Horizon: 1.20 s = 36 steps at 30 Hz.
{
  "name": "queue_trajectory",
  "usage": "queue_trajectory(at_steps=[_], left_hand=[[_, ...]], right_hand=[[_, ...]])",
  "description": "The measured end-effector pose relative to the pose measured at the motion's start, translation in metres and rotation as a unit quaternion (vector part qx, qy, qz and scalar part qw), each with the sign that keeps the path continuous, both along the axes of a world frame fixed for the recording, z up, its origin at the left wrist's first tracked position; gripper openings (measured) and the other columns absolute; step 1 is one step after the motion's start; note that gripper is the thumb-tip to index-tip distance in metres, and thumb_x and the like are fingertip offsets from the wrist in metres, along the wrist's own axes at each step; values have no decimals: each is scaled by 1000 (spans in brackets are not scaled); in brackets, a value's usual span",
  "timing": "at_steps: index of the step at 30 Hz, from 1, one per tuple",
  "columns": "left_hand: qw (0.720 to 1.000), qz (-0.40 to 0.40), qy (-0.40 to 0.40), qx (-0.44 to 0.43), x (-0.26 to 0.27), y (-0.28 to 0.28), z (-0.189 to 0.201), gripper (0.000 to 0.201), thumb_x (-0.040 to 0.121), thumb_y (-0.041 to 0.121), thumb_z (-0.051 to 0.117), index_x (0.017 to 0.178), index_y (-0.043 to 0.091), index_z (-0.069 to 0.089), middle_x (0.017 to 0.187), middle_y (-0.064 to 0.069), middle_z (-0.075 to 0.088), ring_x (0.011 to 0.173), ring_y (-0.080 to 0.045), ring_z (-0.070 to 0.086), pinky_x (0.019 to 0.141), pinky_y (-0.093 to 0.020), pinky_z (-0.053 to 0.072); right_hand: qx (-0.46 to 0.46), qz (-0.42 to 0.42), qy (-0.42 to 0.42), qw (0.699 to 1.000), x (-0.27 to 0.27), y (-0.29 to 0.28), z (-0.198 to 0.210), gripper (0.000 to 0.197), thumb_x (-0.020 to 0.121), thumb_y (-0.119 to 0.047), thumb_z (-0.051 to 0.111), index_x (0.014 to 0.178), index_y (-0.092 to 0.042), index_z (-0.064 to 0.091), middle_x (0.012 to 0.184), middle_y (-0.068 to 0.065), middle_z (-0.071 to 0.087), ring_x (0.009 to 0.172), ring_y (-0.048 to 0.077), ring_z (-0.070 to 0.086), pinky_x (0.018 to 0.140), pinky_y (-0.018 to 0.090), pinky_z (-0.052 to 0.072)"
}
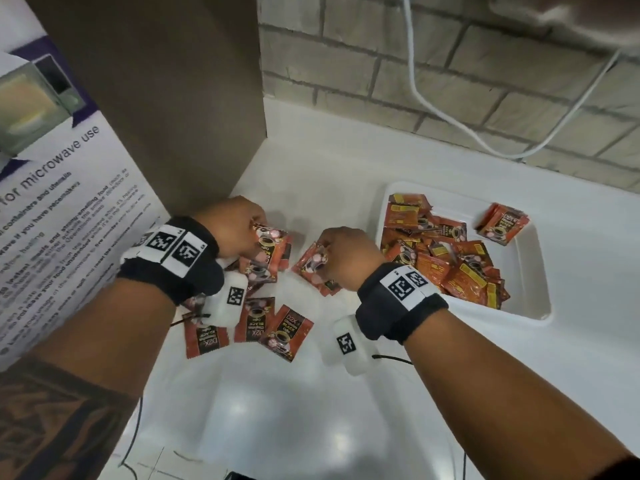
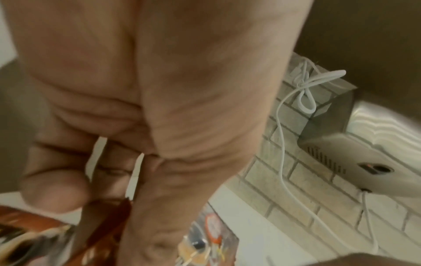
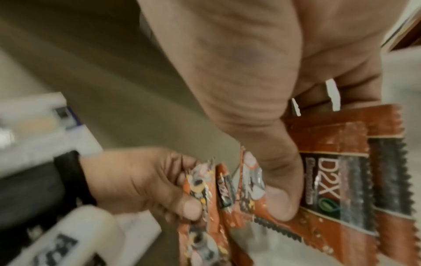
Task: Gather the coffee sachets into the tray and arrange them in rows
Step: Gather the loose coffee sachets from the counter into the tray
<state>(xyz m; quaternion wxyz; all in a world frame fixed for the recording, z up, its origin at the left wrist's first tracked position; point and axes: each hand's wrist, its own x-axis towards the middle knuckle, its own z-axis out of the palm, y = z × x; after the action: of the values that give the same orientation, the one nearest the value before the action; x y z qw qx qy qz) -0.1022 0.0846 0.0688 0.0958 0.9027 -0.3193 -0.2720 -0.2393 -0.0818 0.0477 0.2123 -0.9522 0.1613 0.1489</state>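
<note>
sachets [image 1: 446, 258] heaped, seemingly unsorted, in white tray [image 1: 530, 271]

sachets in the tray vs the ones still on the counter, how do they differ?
The sachets in the tray lie heaped and overlapping inside the white tray; the sachets on the counter lie flatter and more spread out. The tray group is untouched; the left hand and right hand each grip counter ones. Both share red D2X wrappers.

A glossy white worktop [image 1: 311, 393] catches ceiling light. Behind it runs a pale brick wall [image 1: 450, 81] with a white cable [image 1: 433, 109] looping down, and a brown panel [image 1: 166, 98] stands left beside a microwave-use notice [image 1: 52, 209].
</note>
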Motion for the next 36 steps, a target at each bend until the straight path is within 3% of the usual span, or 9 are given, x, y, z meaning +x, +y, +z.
queue_trajectory(at_steps=[6, 9, 11, 13, 19, 23, 28, 32, 36], left_hand=[[992, 12, 62, -107, -14, -52, 20, 43, 74, 23, 89, 108, 20, 64, 94, 5, 68, 81, -14, 63, 71, -28, 50], [976, 23, 123, -176, -38, -93, 11, 34, 74, 24, 89, 98, 19, 66, 81, 8, 66, 71, -11, 58, 60, -23, 44], [972, 28, 136, -191, -54, -120, 0, 30, 76, 23, 87, 97, 16, 66, 82, 6, 66, 77, -15, 61, 63, -24, 48], [969, 35, 140, -199, -69, -142, -9, 33, 76, 21, 87, 102, 10, 69, 93, -1, 71, 90, -22, 67, 79, -31, 55], [978, 16, 101, -183, -93, -173, -26, 53, 77, 24, 87, 124, 14, 65, 121, -3, 69, 110, -23, 65, 95, -31, 51], [988, -20, 39, -150, -96, -176, -27, 65, 77, 24, 86, 136, 15, 58, 133, -6, 60, 119, -26, 60, 102, -35, 48], [985, -20, 13, -171, -101, -174, -26, 62, 76, 18, 86, 129, 21, 55, 133, -5, 43, 117, -23, 57, 100, -31, 47], [983, -31, 23, -179, -101, -167, -21, 63, 81, 28, 82, 135, 22, 50, 138, -4, 38, 120, -23, 54, 98, -29, 44], [983, -68, 48, -161, -107, -158, -21, 87, 69, 40, 90, 140, 21, 43, 136, -3, 35, 117, -20, 52, 103, -33, 46]], right_hand=[[145, -194, -134, 961, -59, -77, 52, 31, 72, -20, 88, 97, -17, 69, 88, -5, 71, 79, 15, 67, 58, 14, 48], [135, -259, -103, 951, -81, -110, 48, 24, 73, -22, 88, 87, -19, 69, 82, -5, 71, 73, 16, 69, 59, 20, 53], [80, -264, -75, 958, -87, -121, 35, 39, 73, -31, 88, 106, -19, 71, 99, -1, 73, 90, 22, 68, 77, 29, 54], [68, -268, -69, 959, -92, -125, 22, 47, 73, -32, 87, 115, -18, 71, 107, 4, 73, 97, 26, 66, 88, 38, 54], [40, -255, -49, 965, -104, -130, -1, 42, 75, -25, 83, 114, -17, 70, 108, 3, 72, 100, 24, 65, 81, 28, 48], [54, -270, -43, 960, -108, -134, -6, 36, 78, -21, 80, 110, -20, 66, 100, -4, 70, 91, 16, 63, 62, 16, 39], [66, -283, -54, 955, -110, -130, -5, 63, 84, -20, 75, 142, -20, 51, 111, 1, 68, 98, 21, 64, 76, 25, 42], [37, -294, -78, 952, -111, -126, -2, 52, 90, -23, 67, 139, -14, 51, 121, 8, 66, 100, 23, 61, 79, 24, 38], [32, -303, -88, 948, -110, -127, 0, 50, 89, -30, 70, 134, -16, 56, 127, 8, 64, 103, 20, 59, 83, 26, 41]])
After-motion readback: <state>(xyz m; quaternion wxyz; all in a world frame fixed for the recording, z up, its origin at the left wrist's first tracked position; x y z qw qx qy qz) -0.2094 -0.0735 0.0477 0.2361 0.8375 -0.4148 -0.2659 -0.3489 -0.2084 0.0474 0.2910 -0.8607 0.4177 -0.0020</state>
